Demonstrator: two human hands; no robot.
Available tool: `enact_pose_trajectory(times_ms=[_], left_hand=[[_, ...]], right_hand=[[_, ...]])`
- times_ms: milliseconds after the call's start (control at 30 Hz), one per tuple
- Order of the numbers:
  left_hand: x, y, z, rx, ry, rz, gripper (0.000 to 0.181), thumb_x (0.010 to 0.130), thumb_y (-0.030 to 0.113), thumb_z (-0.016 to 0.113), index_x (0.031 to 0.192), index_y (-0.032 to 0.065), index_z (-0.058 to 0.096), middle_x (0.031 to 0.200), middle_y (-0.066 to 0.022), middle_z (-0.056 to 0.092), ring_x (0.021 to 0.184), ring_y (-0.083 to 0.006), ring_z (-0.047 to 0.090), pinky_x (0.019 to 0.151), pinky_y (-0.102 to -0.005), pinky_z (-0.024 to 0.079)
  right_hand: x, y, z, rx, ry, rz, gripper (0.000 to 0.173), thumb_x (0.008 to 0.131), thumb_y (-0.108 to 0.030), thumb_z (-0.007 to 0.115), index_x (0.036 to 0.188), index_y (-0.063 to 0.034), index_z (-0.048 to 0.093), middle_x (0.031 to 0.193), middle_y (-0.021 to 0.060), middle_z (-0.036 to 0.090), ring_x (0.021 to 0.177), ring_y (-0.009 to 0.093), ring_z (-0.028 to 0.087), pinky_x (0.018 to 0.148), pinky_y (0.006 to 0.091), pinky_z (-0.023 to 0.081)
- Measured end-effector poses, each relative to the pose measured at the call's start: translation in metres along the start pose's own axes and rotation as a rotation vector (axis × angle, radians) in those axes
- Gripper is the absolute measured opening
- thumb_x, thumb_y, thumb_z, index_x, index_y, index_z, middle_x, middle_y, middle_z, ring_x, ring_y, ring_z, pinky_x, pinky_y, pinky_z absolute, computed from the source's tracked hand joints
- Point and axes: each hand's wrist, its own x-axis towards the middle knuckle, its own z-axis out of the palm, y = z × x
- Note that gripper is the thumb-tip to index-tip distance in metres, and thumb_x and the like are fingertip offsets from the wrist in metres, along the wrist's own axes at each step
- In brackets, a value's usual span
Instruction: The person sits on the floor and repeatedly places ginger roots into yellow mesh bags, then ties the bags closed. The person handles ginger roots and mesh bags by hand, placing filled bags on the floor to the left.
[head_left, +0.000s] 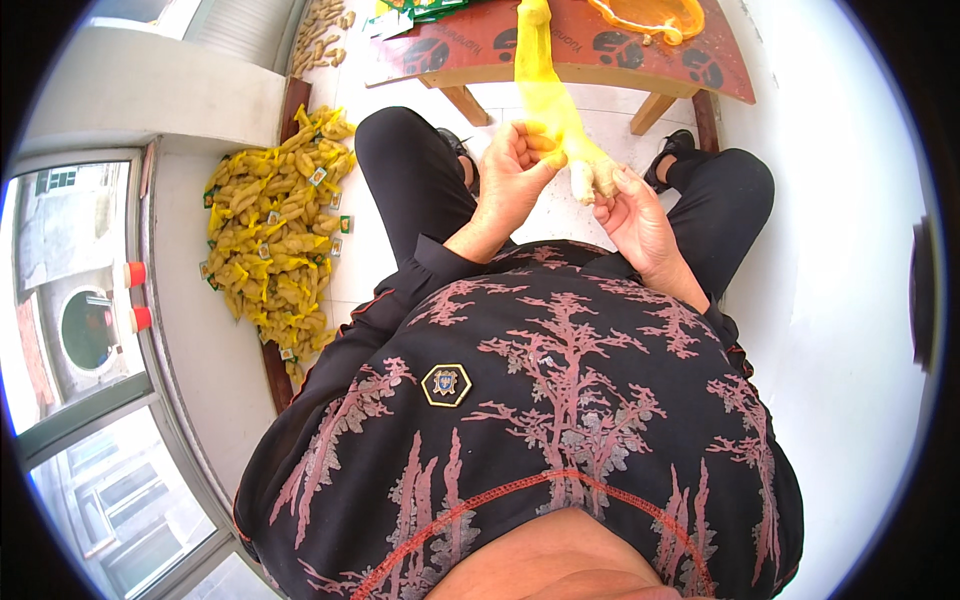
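A long yellow mesh sleeve (534, 64) runs down from the table's edge to between my hands, and its fill looks like ginger root. Pale ginger root ends (585, 182) show at its near end, where the mesh appears to stop. My left hand (512, 169) pinches the mesh's edge between thumb and fingers on the left side. On the right, the ginger's tip is held by the thumb and fingertips of my right hand (639, 221). Both hands are above the floor between my knees. What the sleeve's far end rests on cannot be made out.
Ahead stands a low table (487, 71) with a red printed board top and wooden legs. Green printed cards (420, 13) and an orange plastic basket (667, 34) lie on it. Yellow-netted ginger with tags (277, 225) is heaped left; loose ginger roots (322, 37) lie beyond.
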Motion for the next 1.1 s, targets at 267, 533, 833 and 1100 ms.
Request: enact_pose_trajectory(times_ms=[267,533,833,1100], left_hand=[[-0.008,-0.007,-0.001,0.08,-0.175,-0.16,0.012,0.09,0.004,0.063,0.1,-0.0023,0.062,0.087,-0.0039,0.066,0.076,-0.0089,0.062,0.069,-0.0236,0.052],[0.0,0.0,-0.016,-0.02,-0.097,-0.236,0.018,0.095,0.015,0.058,0.099,-0.0009,0.064,0.078,-0.0012,0.063,0.064,-0.006,0.056,0.06,-0.0211,0.046],[-0.007,0.005,-0.012,-0.106,-0.206,-0.385,0.037,0.099,0.036,0.053,0.104,0.0016,0.065,0.08,0.0,0.062,0.064,-0.0062,0.051,0.061,-0.0209,0.042],[-0.011,0.008,-0.009,-0.112,-0.135,-0.405,0.034,0.098,0.032,0.054,0.105,0.0005,0.064,0.078,0.0006,0.061,0.063,-0.0058,0.049,0.057,-0.0202,0.038]], right_hand=[[0.004,0.002,0.003,-0.099,0.009,-0.046,0.034,0.096,-0.021,0.057,0.122,0.0001,0.05,0.107,0.0069,0.062,0.093,0.012,0.063,0.079,0.0223,0.052],[0.005,-0.002,0.011,-0.328,0.115,-0.059,0.033,0.095,-0.021,0.061,0.119,0.0009,0.052,0.102,0.0087,0.064,0.086,0.013,0.066,0.076,0.0221,0.052],[0.008,0.012,0.03,-0.609,0.064,-0.314,0.034,0.089,-0.013,0.068,0.114,0.005,0.053,0.097,0.0097,0.065,0.082,0.012,0.066,0.073,0.0237,0.053],[0.01,-0.001,0.038,-1.274,0.106,-0.358,0.04,0.079,-0.025,0.075,0.105,0.0011,0.059,0.096,0.0116,0.066,0.077,0.018,0.068,0.069,0.0304,0.053]])
